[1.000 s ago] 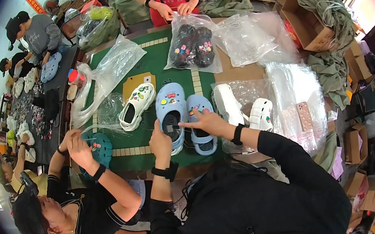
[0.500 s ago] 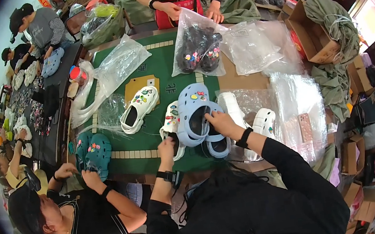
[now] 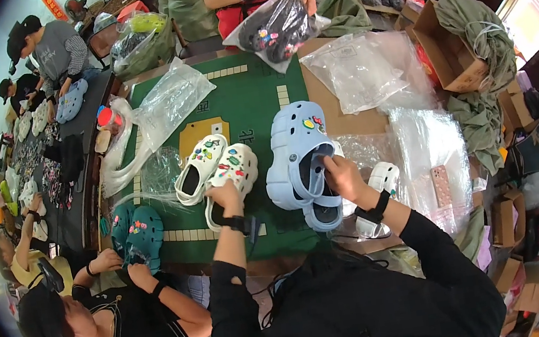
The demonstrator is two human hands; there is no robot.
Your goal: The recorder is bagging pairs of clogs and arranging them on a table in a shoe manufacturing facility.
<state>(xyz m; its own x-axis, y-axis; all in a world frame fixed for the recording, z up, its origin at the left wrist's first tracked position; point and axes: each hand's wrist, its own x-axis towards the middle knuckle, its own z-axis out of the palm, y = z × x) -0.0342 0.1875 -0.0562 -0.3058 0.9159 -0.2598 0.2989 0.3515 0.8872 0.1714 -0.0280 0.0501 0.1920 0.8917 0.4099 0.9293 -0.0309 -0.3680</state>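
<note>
My left hand point(image 3: 226, 198) is closed on the heel end of a white clog point(image 3: 238, 167) with colourful charms. That clog stands close against a second white clog point(image 3: 193, 176) on the green mat. My right hand point(image 3: 345, 177) grips a pair of light blue clogs point(image 3: 288, 169) by the open heel side, the two pressed together and tilted. Charms show on the upper toe. More white clogs point(image 3: 384, 178) with charms lie beyond my right wrist, partly hidden by the hand and the blue pair.
Clear plastic bags point(image 3: 356, 73) lie on the far right, more sheets point(image 3: 421, 147) nearer with a pink phone point(image 3: 441, 185). A co-worker on the left handles teal clogs point(image 3: 142, 231). Across the table, another holds bagged black clogs point(image 3: 278, 31). A cardboard box point(image 3: 449, 50) stands beyond.
My left hand has moved the white clog left against its mate. The blue clogs in my right hand have turned and shifted slightly right. The person opposite has lifted the bagged black clogs.
</note>
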